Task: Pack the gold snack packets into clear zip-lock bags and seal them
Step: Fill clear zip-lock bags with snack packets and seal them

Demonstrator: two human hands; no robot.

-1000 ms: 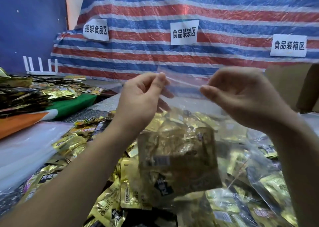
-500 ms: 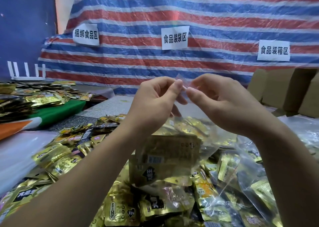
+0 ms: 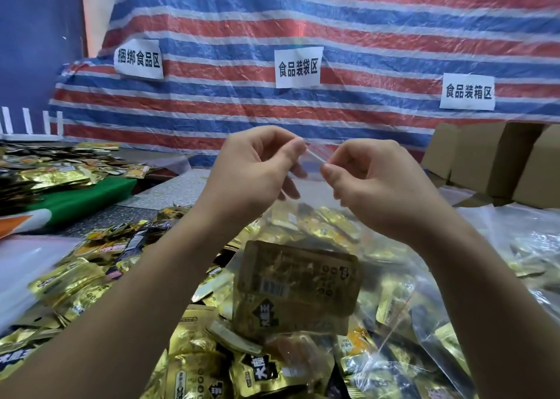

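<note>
Clear zip-lock bag (image 3: 303, 216) pinched at its top edge by left hand (image 3: 254, 171) and right hand (image 3: 375, 183), gold snack packets (image 3: 297, 283) seen inside, loose packets (image 3: 75, 283) heaped below, striped tarp (image 3: 333, 19) hung behind.

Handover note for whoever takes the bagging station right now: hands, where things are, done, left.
Left hand: pinches the top edge of the clear zip-lock bag, held up above the pile.
Right hand: pinches the same edge, close beside the left.
Gold packets are already inside the bag, hanging below the hands.
Loose gold packets cover the table underneath; cardboard boxes stand far right.
Done: this bag is filled.
Left: whether the zip is fully closed cannot be told; check it, then bag the loose pile.
</note>
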